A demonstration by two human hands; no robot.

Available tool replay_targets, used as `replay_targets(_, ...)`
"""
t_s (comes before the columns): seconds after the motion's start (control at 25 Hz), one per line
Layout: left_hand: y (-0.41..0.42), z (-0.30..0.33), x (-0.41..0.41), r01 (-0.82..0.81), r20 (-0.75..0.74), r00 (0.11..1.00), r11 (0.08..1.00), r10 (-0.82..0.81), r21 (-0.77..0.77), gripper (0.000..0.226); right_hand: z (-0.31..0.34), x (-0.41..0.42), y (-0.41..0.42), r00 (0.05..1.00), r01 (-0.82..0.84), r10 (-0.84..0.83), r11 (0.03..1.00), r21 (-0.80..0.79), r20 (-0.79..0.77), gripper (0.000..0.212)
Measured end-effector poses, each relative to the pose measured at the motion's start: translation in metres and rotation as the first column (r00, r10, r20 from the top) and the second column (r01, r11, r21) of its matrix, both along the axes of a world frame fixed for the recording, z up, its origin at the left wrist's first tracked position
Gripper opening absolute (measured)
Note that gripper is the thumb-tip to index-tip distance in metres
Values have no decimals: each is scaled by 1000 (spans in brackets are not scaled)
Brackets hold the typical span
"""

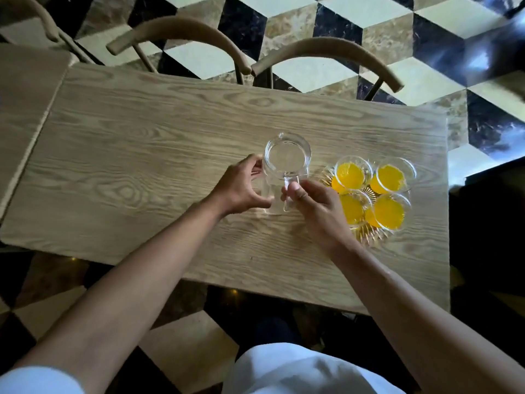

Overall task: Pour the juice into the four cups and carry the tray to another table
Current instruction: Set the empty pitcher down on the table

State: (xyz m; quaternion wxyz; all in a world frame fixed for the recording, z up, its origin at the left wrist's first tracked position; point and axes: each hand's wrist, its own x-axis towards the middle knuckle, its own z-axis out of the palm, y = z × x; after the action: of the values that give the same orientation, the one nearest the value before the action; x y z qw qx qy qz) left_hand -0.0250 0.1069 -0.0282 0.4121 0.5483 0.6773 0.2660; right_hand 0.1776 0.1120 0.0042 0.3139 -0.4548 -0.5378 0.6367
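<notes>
Looking down from the head camera, I saw the clear glass pitcher (286, 166) standing upright and empty near the middle of the wooden table (142, 155), its spout toward twelve o'clock and its handle toward six. My left hand (241, 189) curved round the pitcher's nine o'clock side, fingers bent against the glass wall, thumb low near the base. My right hand (315, 206) pinched the handle between thumb and fingers from the six o'clock side. At three o'clock from the pitcher, just beside it, sat the ribbed glass tray (369, 237) carrying the four cups, all holding yellow juice: two at the far side (350, 172) (390, 177) and two at the near side (353, 209) (389, 213), packed closely together. The right hand's knuckles lay just beside the near-left cup; I could not tell whether they touched. Two curved wooden chair backs (181, 32) (326, 54) stood at the table's twelve o'clock edge, over a floor (355, 21) of black, cream and brown cube-pattern tiles. A second tabletop (25, 89) adjoined at nine o'clock. I could read no brand, label or writing on the pitcher, cups or tray.
</notes>
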Motion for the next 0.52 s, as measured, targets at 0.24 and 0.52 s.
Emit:
replay_targets(0.24, 23, -10, -27, 145, -5, 989, 988, -145, 51, 80, -10, -24, -8, 992, 111, -111, 994, 9, -61, 31)
replay_targets(0.52, 37, -19, -37, 227, -12, 974, 974, -227, 22, 82, -17, -39, -15, 984, 179, -178, 983, 29, -33, 22)
